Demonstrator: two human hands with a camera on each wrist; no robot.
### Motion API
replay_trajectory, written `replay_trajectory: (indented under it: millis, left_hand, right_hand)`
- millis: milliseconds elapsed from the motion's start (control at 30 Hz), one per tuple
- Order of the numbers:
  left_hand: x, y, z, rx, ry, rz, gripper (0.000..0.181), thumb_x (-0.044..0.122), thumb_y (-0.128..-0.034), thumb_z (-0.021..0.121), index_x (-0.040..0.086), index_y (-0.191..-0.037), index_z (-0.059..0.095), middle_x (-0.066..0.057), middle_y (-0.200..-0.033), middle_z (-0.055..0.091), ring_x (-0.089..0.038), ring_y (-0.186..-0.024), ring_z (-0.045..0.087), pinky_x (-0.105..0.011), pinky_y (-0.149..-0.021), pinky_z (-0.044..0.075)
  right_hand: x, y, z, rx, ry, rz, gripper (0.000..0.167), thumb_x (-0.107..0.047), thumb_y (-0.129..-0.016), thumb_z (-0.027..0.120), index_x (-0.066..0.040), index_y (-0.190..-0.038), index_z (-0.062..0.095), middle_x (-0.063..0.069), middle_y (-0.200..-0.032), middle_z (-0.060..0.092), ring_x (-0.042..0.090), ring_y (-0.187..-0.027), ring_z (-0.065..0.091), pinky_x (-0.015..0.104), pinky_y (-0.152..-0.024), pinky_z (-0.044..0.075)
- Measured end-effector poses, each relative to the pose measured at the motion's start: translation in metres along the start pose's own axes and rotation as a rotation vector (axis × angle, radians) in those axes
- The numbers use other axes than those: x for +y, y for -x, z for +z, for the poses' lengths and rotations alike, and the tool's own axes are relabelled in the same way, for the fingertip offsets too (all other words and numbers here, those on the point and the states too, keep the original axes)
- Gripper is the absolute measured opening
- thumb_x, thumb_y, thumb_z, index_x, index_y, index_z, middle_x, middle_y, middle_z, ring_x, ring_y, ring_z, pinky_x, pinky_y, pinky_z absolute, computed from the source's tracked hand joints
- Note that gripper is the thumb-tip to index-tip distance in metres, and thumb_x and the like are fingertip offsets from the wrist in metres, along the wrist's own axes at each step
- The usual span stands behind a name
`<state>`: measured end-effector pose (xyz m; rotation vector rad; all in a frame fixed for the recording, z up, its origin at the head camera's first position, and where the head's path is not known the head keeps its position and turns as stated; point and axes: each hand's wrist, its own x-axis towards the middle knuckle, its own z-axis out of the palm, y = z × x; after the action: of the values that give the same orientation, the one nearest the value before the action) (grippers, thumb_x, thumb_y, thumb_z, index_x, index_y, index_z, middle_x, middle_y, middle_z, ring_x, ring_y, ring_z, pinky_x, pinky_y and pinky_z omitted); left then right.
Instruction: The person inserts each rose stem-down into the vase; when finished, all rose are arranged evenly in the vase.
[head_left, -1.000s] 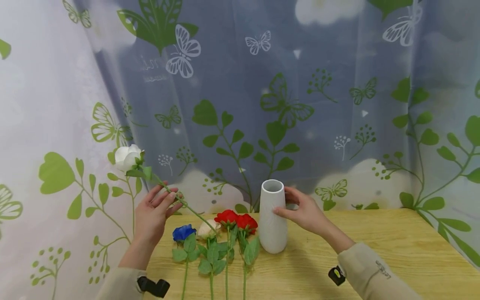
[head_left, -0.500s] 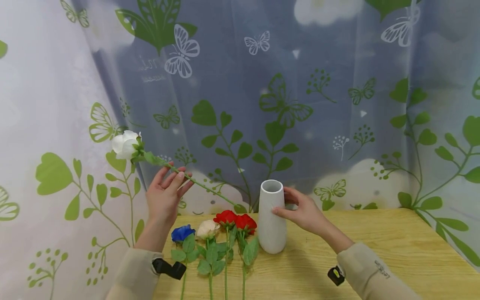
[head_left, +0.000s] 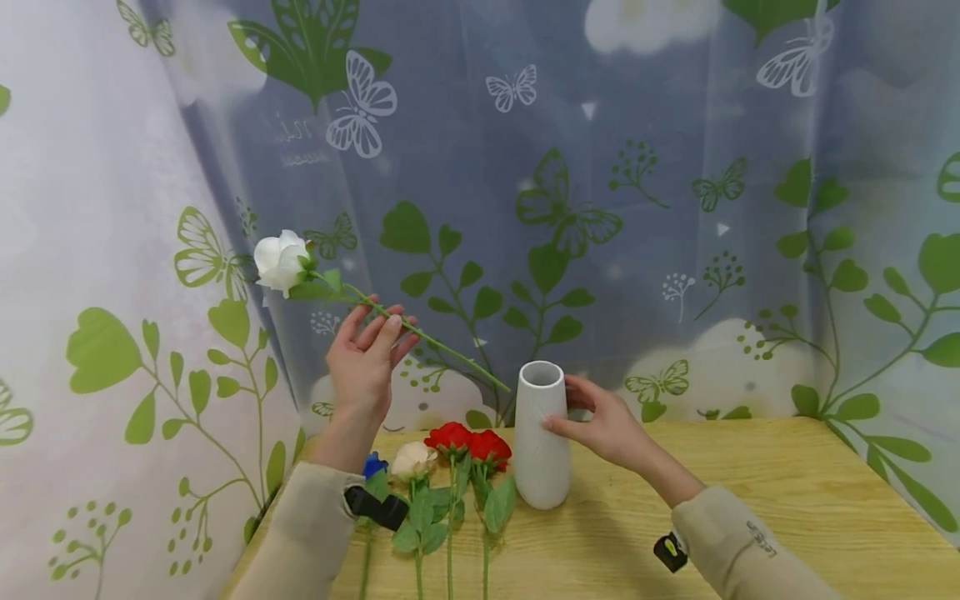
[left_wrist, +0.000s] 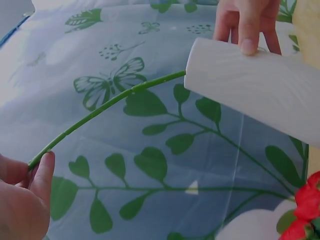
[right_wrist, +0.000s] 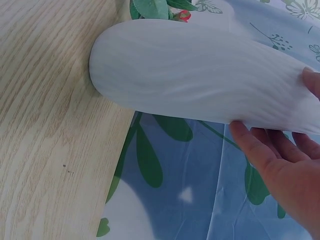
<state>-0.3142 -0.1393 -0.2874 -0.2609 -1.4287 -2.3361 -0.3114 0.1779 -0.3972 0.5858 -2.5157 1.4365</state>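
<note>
Between the thumb and fingers of my left hand (head_left: 367, 354) is the green stem of a white rose (head_left: 281, 262), held aslant in the air. Its bloom points up and left; the bare stem end is just left of the mouth of a white vase (head_left: 542, 450). In the left wrist view the stem (left_wrist: 107, 104) meets the vase's rim in line of sight; contact cannot be told. My right hand (head_left: 607, 427) grips the upright vase near its top, thumb in front and fingers behind. In the right wrist view the vase (right_wrist: 195, 75) stands on the table.
On the wooden table (head_left: 712, 500) left of the vase lie two red roses (head_left: 468, 442), a cream rose (head_left: 414, 460) and a blue rose (head_left: 375, 465), partly behind my left sleeve. A patterned curtain (head_left: 465, 108) hangs behind the table.
My left hand has moved up and right with the white rose, bringing its stem end from over the flowers to beside the vase's mouth. Right hand and vase stay in place.
</note>
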Motion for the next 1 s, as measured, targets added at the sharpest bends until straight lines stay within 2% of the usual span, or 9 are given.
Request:
replay_trajectory:
  millis: [200,367,700,867,1000]
  left_hand:
    - [-0.006,-0.001,0.018,0.005,0.020,0.046,0.050,-0.003,-0.1021,0.064,0.009,-0.149,0.054,0.004,-0.102,0.080,-0.017,-0.093,0.079,-0.034,-0.086,0.067]
    - [-0.011,-0.001,0.026,0.024,0.026,0.070,0.048,-0.003,-0.1016,0.065,0.009,-0.148,0.056,0.003,-0.102,0.080,-0.017,-0.094,0.079,-0.034,-0.085,0.067]
    - [-0.025,0.002,0.038,0.048,0.042,0.037,0.048,-0.004,-0.1009,0.066,0.009,-0.146,0.057,0.000,-0.104,0.080,-0.021,-0.097,0.079,-0.034,-0.088,0.066]
    - [-0.034,0.007,0.045,0.047,0.055,0.027,0.047,-0.005,-0.1002,0.066,0.007,-0.144,0.057,-0.005,-0.108,0.079,-0.023,-0.098,0.080,-0.035,-0.089,0.066]
    - [-0.042,0.011,0.051,0.033,0.048,0.016,0.046,-0.006,-0.0994,0.067,0.006,-0.143,0.059,-0.009,-0.111,0.079,-0.020,-0.094,0.080,-0.034,-0.088,0.066]
  right_hand:
    - [0.000,0.001,-0.001,-0.004,-0.005,-0.009,0.074,-0.028,-0.094,0.083,-0.003,-0.154,0.050,0.021,-0.142,0.065,0.040,-0.127,0.066,0.057,-0.105,0.057]
    - [-0.001,0.001,-0.001,-0.012,-0.006,0.001,0.075,-0.030,-0.094,0.083,-0.004,-0.155,0.049,0.020,-0.142,0.065,0.039,-0.128,0.065,0.057,-0.105,0.057]
    - [-0.001,0.001,-0.001,-0.018,0.003,0.001,0.074,-0.030,-0.094,0.082,-0.004,-0.155,0.049,0.020,-0.142,0.065,0.039,-0.128,0.065,0.059,-0.106,0.055]
    - [-0.002,0.001,-0.002,-0.016,0.001,-0.002,0.074,-0.029,-0.094,0.083,-0.004,-0.155,0.049,0.019,-0.142,0.066,0.038,-0.127,0.066,0.059,-0.106,0.055]
    - [-0.003,0.002,-0.002,-0.014,0.003,0.002,0.074,-0.030,-0.094,0.083,-0.004,-0.155,0.049,0.019,-0.141,0.066,0.038,-0.127,0.066,0.058,-0.106,0.056]
